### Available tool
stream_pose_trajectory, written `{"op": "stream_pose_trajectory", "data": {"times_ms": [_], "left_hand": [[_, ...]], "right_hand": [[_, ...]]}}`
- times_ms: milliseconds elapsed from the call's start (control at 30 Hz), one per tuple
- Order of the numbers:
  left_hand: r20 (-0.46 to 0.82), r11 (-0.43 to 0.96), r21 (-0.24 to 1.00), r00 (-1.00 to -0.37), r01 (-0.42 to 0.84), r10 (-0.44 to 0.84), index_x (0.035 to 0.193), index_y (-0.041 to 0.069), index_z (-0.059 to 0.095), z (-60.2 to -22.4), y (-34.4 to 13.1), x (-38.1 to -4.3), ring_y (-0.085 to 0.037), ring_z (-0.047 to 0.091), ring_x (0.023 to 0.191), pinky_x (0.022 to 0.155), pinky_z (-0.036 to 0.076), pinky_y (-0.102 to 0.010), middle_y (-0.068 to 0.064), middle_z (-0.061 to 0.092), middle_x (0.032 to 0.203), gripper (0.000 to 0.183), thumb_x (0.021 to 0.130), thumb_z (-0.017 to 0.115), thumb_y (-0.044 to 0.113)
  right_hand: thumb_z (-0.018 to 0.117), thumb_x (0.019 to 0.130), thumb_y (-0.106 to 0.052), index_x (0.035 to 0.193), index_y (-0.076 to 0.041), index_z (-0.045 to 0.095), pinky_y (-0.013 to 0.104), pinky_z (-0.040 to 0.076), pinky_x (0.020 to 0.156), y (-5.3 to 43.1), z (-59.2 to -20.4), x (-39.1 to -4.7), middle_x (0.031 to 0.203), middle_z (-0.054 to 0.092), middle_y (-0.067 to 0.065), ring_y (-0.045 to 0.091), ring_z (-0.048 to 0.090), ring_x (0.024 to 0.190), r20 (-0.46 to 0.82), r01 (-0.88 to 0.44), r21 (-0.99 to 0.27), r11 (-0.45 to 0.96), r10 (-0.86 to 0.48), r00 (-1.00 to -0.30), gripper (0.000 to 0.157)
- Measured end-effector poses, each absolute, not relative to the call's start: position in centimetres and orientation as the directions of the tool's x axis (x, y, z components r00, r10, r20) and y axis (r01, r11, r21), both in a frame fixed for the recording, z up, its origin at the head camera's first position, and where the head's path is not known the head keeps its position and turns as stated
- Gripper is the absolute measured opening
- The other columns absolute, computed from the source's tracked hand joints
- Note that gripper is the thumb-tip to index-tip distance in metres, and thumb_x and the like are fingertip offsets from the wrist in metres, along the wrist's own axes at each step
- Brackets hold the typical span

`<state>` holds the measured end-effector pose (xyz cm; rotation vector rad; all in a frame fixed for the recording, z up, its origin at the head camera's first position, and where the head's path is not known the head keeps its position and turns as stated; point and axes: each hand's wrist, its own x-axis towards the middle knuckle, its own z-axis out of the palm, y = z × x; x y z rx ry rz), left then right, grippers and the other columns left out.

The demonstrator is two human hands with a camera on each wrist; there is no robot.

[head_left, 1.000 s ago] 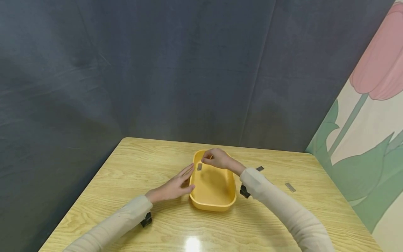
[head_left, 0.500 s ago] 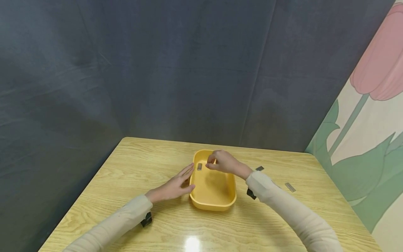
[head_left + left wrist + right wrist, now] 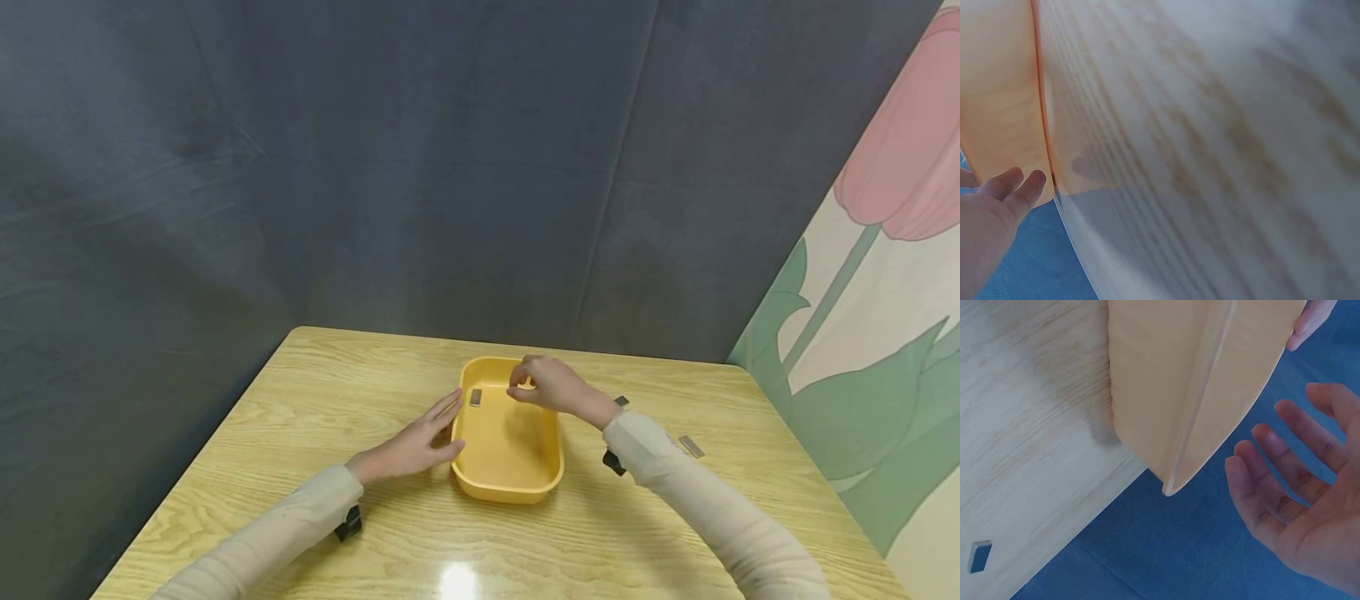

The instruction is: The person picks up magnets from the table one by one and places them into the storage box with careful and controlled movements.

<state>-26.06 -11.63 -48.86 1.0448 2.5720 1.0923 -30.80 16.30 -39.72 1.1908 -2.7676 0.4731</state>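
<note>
A yellow plastic tray (image 3: 504, 492) stands on the wooden table, and a small flat grey metallic block (image 3: 476, 397) lies inside near its far left corner. My left hand (image 3: 416, 446) rests against the tray's left side, fingers extended along the wall and thumb at the rim. In the left wrist view, its fingers (image 3: 1030, 187) touch the outer wall. Above the tray's right rim hovers my right hand (image 3: 551, 385). The right wrist view shows its fingers (image 3: 1266, 440) loosely bent and spread, holding nothing.
Right of the tray, a grey block (image 3: 621, 401) lies partly behind the right wrist. Another grey block (image 3: 692, 447) lies farther right. A dark blue curtain (image 3: 450, 208) hangs behind the table, and a flower-painted wall (image 3: 885, 333) stands at right.
My right hand has moved rightward, from over the tray's far left part to its right rim. The left hand, the tray and the block inside stay in place.
</note>
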Motion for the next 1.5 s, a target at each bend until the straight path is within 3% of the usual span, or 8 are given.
{"op": "stream_pose_trajectory", "data": {"times_ms": [433,667,1500], "left_hand": [[0.123,0.492,0.674,-0.74,0.552,0.661,0.158,0.003,0.009,-48.9,-11.6,-26.1,-0.027,0.018,0.146,0.112,0.032,-0.043,-0.002,-0.003,0.166,0.081,0.103,0.05,0.046],[0.125,0.496,0.673,-0.745,0.549,0.655,0.158,0.003,0.011,-48.9,-11.5,-25.9,-0.028,0.018,0.147,0.112,0.032,-0.044,-0.003,-0.001,0.166,0.078,0.103,0.053,0.038],[0.122,0.487,0.683,-0.742,0.544,0.659,0.158,0.003,0.01,-49.0,-11.2,-25.8,-0.028,0.016,0.147,0.113,0.029,-0.045,-0.002,-0.002,0.166,0.078,0.103,0.053,0.039]], "right_hand": [[0.071,0.092,-0.013,0.094,-0.005,0.076,0.034,0.053,0.067,18.2,-39.5,-30.5,0.091,0.068,0.01,0.025,0.064,0.078,0.199,-0.688,-0.275,0.672,-0.66,-0.724,0.01],[0.072,0.091,-0.012,0.092,-0.006,0.076,0.033,0.053,0.066,19.2,-39.7,-30.4,0.088,0.068,0.005,0.02,0.062,0.076,0.226,-0.688,-0.261,0.677,-0.651,-0.725,0.007],[0.072,0.089,-0.005,0.092,-0.002,0.074,0.035,0.055,0.066,24.0,-39.8,-29.4,0.086,0.067,0.004,0.026,0.064,0.078,0.232,-0.67,-0.277,0.688,-0.629,-0.742,0.005]]}}
